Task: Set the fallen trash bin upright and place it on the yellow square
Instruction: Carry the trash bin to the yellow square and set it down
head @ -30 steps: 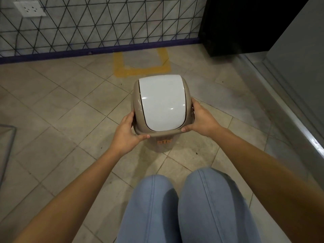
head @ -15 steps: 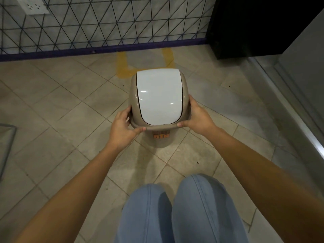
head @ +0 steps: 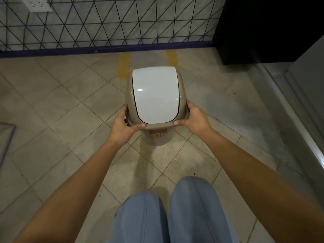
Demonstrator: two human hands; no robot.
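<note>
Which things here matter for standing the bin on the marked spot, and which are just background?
Part of the job:
- trash bin, upright, held at its rim
- left hand
- right hand
- yellow square, partly hidden behind the bin

Just there:
- wall socket
- wire mesh panel
- black cabinet

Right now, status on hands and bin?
Left hand and right hand grip the trash bin by its rim. Bin upright, short of the yellow square. Path clear.
</note>
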